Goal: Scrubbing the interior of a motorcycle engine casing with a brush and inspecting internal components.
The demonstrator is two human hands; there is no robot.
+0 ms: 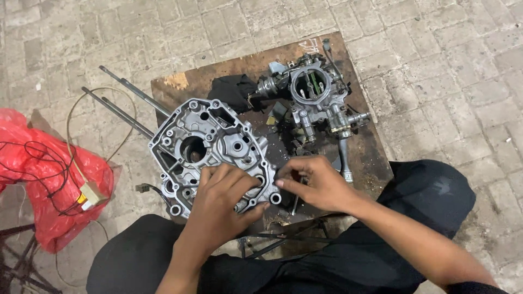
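Grey crankcase [210, 149] is laid flat on left half of small wooden table [370, 158]. Left hand [220, 204] is pressed on its near right edge, fingers curled over rim. Right hand [318, 182] is pinched shut on a thin metal rod [295, 202] just beside the case. Carburetor [313, 98] is seen far right, black rag [234, 90] far, red bag [49, 179] on floor left.

A worn wooden board [359, 158] is seen set above the paved floor [436, 65]. On it, a grey crankcase half [210, 144] is laid at the left, a carburettor [313, 98] at the back right, a black rag [234, 90] between them. A red plastic bag [38, 174] is left on the floor.
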